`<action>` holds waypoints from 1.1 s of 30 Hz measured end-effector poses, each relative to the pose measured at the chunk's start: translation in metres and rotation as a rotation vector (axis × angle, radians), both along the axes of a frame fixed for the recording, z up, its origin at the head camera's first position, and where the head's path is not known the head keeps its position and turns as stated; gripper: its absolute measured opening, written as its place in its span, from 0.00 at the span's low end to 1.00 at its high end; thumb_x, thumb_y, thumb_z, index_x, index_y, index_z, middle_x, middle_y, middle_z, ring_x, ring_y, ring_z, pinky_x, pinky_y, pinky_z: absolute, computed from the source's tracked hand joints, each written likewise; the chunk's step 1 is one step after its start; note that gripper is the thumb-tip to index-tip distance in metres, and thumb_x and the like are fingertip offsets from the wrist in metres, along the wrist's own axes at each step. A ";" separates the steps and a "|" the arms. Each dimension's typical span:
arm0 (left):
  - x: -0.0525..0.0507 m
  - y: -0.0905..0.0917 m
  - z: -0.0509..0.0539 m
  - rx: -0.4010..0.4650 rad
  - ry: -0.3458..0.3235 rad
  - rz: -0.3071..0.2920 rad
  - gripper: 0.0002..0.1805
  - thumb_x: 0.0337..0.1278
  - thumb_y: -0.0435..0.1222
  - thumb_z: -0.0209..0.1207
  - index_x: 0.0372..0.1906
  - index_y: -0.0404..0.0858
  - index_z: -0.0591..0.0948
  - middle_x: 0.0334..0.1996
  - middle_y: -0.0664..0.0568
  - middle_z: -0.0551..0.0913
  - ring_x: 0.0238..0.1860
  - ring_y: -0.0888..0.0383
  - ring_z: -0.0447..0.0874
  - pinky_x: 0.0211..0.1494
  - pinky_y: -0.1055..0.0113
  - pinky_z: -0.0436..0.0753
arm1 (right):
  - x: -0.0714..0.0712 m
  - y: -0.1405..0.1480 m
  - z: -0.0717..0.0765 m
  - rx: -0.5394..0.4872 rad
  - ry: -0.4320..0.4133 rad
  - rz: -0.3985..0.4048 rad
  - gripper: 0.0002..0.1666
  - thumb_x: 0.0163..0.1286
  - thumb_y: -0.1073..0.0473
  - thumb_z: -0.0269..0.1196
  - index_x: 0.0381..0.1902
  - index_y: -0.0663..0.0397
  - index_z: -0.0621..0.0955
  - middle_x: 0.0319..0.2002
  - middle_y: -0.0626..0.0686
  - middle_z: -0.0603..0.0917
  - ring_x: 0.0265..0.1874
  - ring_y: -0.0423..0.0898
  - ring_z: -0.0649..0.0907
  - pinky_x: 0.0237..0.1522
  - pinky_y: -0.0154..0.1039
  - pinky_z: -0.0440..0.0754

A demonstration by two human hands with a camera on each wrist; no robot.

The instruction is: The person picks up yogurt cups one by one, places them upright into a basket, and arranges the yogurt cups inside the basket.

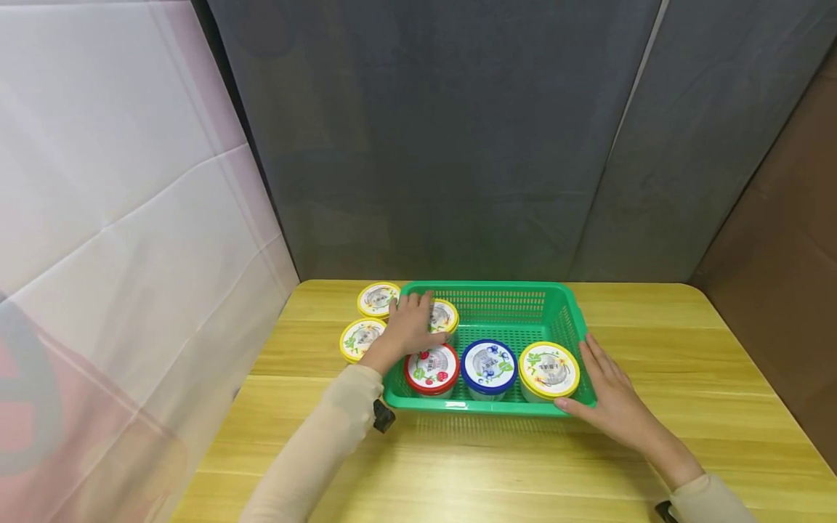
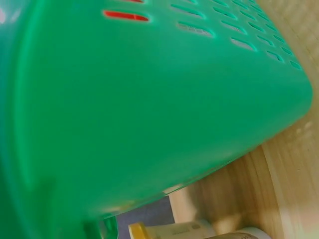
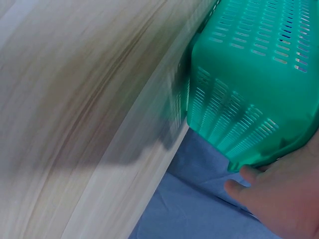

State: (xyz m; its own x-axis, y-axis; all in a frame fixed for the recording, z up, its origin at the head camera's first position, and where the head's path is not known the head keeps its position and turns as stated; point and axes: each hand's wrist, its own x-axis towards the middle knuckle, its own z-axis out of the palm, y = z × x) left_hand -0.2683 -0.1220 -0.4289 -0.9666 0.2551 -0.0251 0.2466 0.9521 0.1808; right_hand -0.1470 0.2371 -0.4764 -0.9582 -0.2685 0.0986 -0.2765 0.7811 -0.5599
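A green plastic basket [image 1: 487, 408] stands on the wooden table. My left hand [image 1: 408, 327] reaches over its left side and holds a yellow-lidded tub [image 1: 446, 317] in the back left corner, thumb and forefinger spread about the lid. Along the basket's front sit a red-lidded tub [image 1: 432, 369], a blue-lidded tub [image 1: 489, 367] and another yellow-lidded tub [image 1: 549, 369]. At the front right corner, my right hand [image 1: 611, 399] rests against the basket with fairly straight fingers along the right side and the thumb at the front rim. The left wrist view shows mainly the basket wall [image 2: 139, 104].
Two more yellow-lidded tubs [image 1: 362, 338] stand on the table [image 1: 307, 327] just left of the basket. Behind the table hangs a dark grey cloth [image 1: 425, 145]. A white cloth wall [image 1: 131, 181] is at the left, a brown panel [image 1: 778, 240] at the right.
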 end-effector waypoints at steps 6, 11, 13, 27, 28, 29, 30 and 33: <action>0.002 0.002 0.001 -0.003 -0.025 0.009 0.54 0.53 0.60 0.63 0.77 0.37 0.56 0.73 0.38 0.64 0.74 0.39 0.57 0.78 0.38 0.52 | 0.001 0.000 0.002 0.000 -0.006 -0.002 0.66 0.61 0.34 0.66 0.80 0.55 0.42 0.81 0.58 0.38 0.75 0.74 0.51 0.64 0.79 0.51; 0.003 0.003 -0.001 0.007 -0.026 0.016 0.54 0.53 0.60 0.63 0.78 0.37 0.55 0.73 0.38 0.63 0.74 0.39 0.57 0.78 0.38 0.51 | 0.001 0.000 0.002 -0.004 -0.006 -0.001 0.67 0.61 0.34 0.67 0.80 0.54 0.42 0.81 0.58 0.38 0.75 0.73 0.50 0.64 0.80 0.51; 0.003 0.003 -0.001 0.004 -0.022 0.017 0.54 0.53 0.60 0.63 0.78 0.37 0.55 0.73 0.38 0.63 0.74 0.40 0.57 0.78 0.38 0.52 | 0.000 0.000 0.002 -0.003 -0.004 0.000 0.67 0.61 0.34 0.67 0.80 0.54 0.42 0.81 0.59 0.39 0.75 0.73 0.50 0.64 0.80 0.51; 0.014 -0.044 0.032 0.069 0.085 0.072 0.51 0.59 0.59 0.61 0.76 0.33 0.56 0.72 0.35 0.62 0.73 0.35 0.58 0.76 0.37 0.53 | -0.001 -0.001 0.001 -0.014 -0.013 0.000 0.67 0.61 0.34 0.67 0.80 0.53 0.41 0.81 0.55 0.36 0.75 0.74 0.50 0.64 0.80 0.50; 0.017 -0.051 0.034 0.080 0.096 0.076 0.51 0.59 0.58 0.61 0.76 0.33 0.56 0.72 0.34 0.62 0.73 0.35 0.58 0.76 0.37 0.53 | -0.002 -0.001 0.001 -0.016 -0.012 0.000 0.67 0.61 0.34 0.67 0.80 0.53 0.41 0.81 0.55 0.36 0.75 0.74 0.50 0.64 0.80 0.50; 0.019 -0.058 0.036 0.084 0.102 0.080 0.51 0.59 0.58 0.61 0.76 0.32 0.55 0.72 0.34 0.61 0.73 0.34 0.57 0.76 0.37 0.52 | -0.002 -0.001 0.000 -0.019 -0.012 0.000 0.67 0.61 0.34 0.67 0.80 0.53 0.41 0.81 0.56 0.36 0.75 0.74 0.50 0.63 0.80 0.50; 0.022 -0.065 0.038 0.086 0.105 0.083 0.51 0.60 0.57 0.61 0.76 0.32 0.55 0.72 0.33 0.60 0.73 0.34 0.56 0.76 0.37 0.51 | -0.002 0.000 0.000 -0.018 -0.011 0.000 0.67 0.61 0.34 0.67 0.80 0.53 0.41 0.81 0.56 0.36 0.75 0.74 0.50 0.63 0.81 0.50; 0.032 -0.085 0.039 0.079 0.113 0.083 0.50 0.60 0.55 0.62 0.76 0.30 0.55 0.72 0.31 0.60 0.73 0.32 0.55 0.76 0.35 0.51 | -0.003 0.000 -0.001 -0.013 -0.016 -0.003 0.68 0.60 0.33 0.67 0.81 0.52 0.40 0.81 0.54 0.34 0.74 0.76 0.50 0.62 0.82 0.51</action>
